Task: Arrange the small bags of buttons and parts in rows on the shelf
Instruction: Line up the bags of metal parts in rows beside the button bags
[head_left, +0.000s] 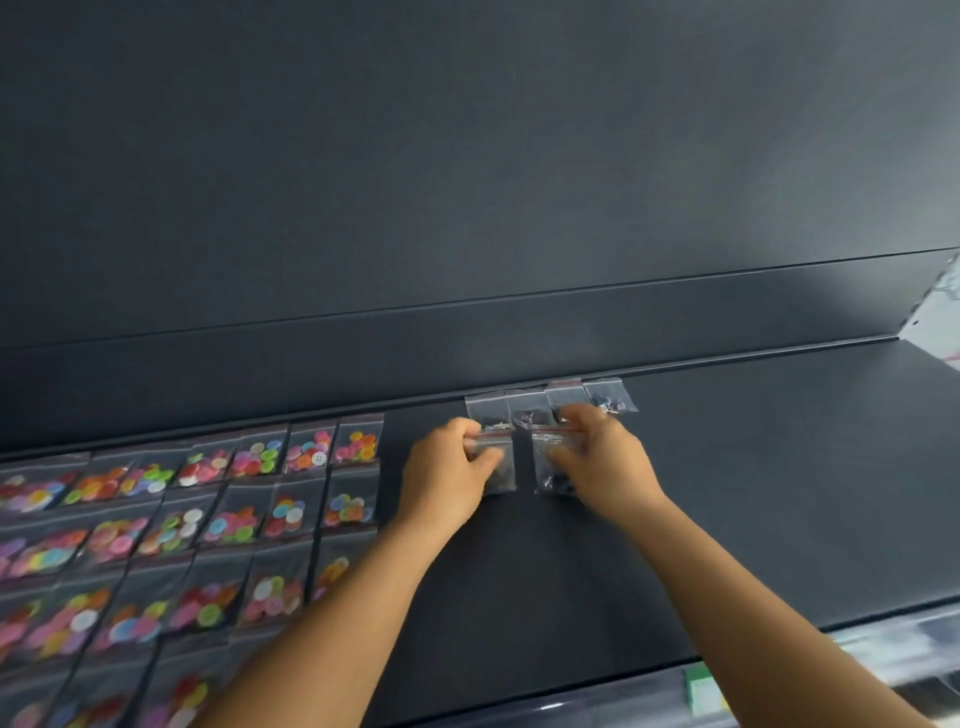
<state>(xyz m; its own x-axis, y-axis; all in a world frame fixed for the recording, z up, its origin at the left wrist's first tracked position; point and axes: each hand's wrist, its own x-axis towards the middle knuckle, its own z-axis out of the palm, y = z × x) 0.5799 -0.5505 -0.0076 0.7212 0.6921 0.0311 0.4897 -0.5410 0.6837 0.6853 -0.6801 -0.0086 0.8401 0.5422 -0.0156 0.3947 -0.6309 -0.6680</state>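
Two hands on shelf (753, 493): left hand (447, 475) pinches parts bag (500, 475), right hand (602, 460) grips second bag (551, 462).

On the dark shelf (753, 493), the left hand (447, 478) and right hand (602, 462) each pinch a small clear bag; button bags (208, 519) lie in rows at left.

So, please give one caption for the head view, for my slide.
Left hand and right hand each place a small parts bag on the dark shelf, beside rows of button bags.

Head view, angled down, near shelf (727, 493)
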